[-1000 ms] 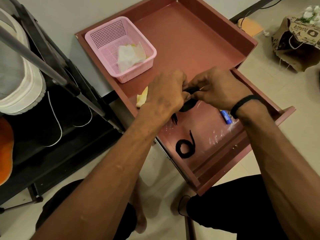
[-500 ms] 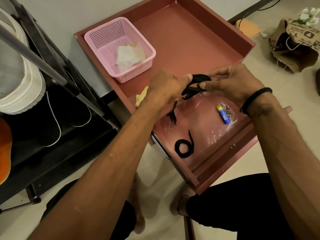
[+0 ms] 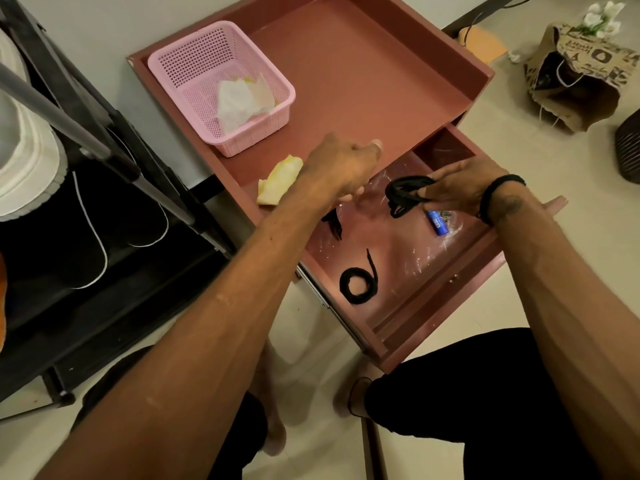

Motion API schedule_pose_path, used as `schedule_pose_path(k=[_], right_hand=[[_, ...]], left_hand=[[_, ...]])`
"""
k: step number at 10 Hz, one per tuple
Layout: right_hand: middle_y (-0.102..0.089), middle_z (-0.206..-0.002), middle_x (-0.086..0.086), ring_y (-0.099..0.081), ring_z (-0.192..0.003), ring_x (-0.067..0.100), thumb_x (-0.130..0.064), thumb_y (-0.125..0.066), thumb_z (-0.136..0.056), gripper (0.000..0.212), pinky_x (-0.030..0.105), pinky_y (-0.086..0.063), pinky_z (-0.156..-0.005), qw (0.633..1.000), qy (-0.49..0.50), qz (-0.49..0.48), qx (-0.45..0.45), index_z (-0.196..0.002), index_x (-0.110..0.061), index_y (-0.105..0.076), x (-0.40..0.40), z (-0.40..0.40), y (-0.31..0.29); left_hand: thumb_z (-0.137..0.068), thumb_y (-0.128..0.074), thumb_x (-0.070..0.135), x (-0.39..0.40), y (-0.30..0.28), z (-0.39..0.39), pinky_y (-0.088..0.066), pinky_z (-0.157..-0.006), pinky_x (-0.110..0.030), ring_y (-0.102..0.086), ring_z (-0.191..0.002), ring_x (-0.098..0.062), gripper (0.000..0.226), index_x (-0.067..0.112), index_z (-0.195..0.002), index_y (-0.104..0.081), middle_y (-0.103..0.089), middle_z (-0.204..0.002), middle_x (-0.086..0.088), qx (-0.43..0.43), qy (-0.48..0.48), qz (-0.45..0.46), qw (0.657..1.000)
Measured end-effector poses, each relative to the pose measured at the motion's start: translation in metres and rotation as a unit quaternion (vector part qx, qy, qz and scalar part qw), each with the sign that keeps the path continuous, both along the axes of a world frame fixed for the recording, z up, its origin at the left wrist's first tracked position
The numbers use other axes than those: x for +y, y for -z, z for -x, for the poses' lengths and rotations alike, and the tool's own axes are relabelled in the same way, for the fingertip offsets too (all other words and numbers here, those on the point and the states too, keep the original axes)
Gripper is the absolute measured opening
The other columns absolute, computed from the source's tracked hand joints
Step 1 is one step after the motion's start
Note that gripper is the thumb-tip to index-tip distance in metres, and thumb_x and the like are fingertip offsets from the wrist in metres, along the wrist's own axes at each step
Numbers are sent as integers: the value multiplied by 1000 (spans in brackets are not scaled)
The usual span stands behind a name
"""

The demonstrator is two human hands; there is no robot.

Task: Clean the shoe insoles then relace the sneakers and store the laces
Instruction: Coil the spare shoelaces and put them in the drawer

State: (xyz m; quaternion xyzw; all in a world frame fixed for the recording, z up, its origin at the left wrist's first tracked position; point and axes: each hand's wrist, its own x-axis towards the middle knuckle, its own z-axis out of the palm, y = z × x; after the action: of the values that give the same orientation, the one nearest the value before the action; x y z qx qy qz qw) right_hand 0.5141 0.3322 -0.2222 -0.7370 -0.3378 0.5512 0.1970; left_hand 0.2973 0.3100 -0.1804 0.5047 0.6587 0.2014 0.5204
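My right hand (image 3: 453,190) pinches a bundled black lace (image 3: 405,195) over the back of the open reddish-brown drawer (image 3: 433,299). A second black lace (image 3: 356,285) lies coiled flat near the drawer's front. My left hand (image 3: 341,164) hovers just left of the bundle, apart from it, thumb out and nothing visibly in it. A short black strand (image 3: 334,223) lies in the drawer under my left wrist. A white sneaker (image 3: 24,150) and dark shoes (image 3: 86,233) sit on the black rack at the left.
On the cabinet top (image 3: 363,74) stand a pink basket (image 3: 194,64) holding white wipes and, at its front edge, a yellow cloth (image 3: 278,181). A blue tube (image 3: 437,223) lies in the drawer. A paper bag (image 3: 581,84) sits on the floor, far right. My knees are below the drawer.
My hands have parted: the left let go of the lace bundle and lifted away to the left, while the right lowered the bundle toward the drawer.
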Motion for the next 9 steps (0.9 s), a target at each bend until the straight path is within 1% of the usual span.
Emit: schedule_pose_path(k=[1, 2, 3, 4, 5, 6, 7, 8, 9], right_hand=[[-74, -104, 17, -72, -85, 23, 2, -76, -83, 22, 31, -61, -78, 996, -42, -11, -82, -105, -1, -71, 2, 2, 15], [-66, -86, 10, -55, -62, 13, 1, -71, -88, 33, 13, -50, -51, 985, -94, -11, -146, -120, 4, -65, 1, 9, 30], [-63, -90, 9, -51, -62, 11, -4, -73, -88, 41, 16, -45, -48, 981, -111, 2, -161, -127, 1, -62, 5, 11, 54], [-67, -93, 4, -56, -71, 13, -20, -74, -91, 35, 24, -51, -69, 970, -147, 24, -191, -121, -4, -68, 7, 21, 73], [-67, -81, 2, -57, -63, 12, -26, -81, -85, 30, 24, -48, -56, 972, -112, 37, -205, -105, -5, -74, 10, 28, 95], [-70, -76, 6, -62, -57, 15, -27, -85, -80, 29, 25, -45, -45, 973, -89, 37, -209, -93, -4, -73, 10, 34, 96], [-72, -80, 9, -65, -61, 20, -29, -87, -78, 34, 28, -49, -48, 968, -103, 23, -226, -91, -2, -71, 5, 34, 91], [-73, -83, 12, -70, -66, 23, -26, -88, -76, 33, 34, -59, -58, 961, -127, 23, -245, -93, -3, -72, -6, 28, 79], [-75, -83, 17, -75, -66, 26, -16, -87, -77, 30, 41, -64, -66, 970, -94, 3, -225, -97, -4, -68, -18, 15, 58]], left_hand=[[-103, -56, 48, 0, 1, 2, -62, -90, -50, -78, -84, -24, 29, 21, -96, -66, -78, -105, -17, 7, 2, -31, 999], [-102, -56, 50, -4, -1, 7, -61, -92, -50, -66, -75, -19, 26, 26, -97, -63, -73, -92, -9, 25, 21, -52, 998], [-103, -55, 48, -2, 1, 9, -58, -81, -34, -64, -76, -16, 23, 26, -97, -59, -67, -88, -1, 80, 56, -81, 992], [-104, -56, 49, -1, 2, 11, -44, -58, -20, -67, -73, -12, 28, 23, -99, -66, -70, -86, 5, 125, 66, -106, 984], [-102, -57, 52, 1, 7, 14, -35, -55, -19, -54, -71, 3, 31, 24, -106, -69, -56, -81, 16, 162, 74, -117, 977], [-100, -60, 52, 1, 10, 18, -41, -56, -23, -61, -77, -4, 31, 23, -105, -69, -64, -90, 11, 192, 100, -140, 966], [-98, -66, 50, -4, 9, 16, -50, -69, -28, -66, -86, -12, 31, 20, -102, -72, -69, -100, 6, 201, 134, -160, 957], [-95, -72, 43, -11, 9, 5, -53, -81, -32, -67, -91, -13, 22, 21, -97, -74, -70, -98, 7, 204, 169, -160, 951], [-91, -78, 36, -24, 13, -10, -56, -83, -33, -68, -91, -14, 14, 23, -95, -76, -71, -94, 8, 212, 215, -152, 941]])
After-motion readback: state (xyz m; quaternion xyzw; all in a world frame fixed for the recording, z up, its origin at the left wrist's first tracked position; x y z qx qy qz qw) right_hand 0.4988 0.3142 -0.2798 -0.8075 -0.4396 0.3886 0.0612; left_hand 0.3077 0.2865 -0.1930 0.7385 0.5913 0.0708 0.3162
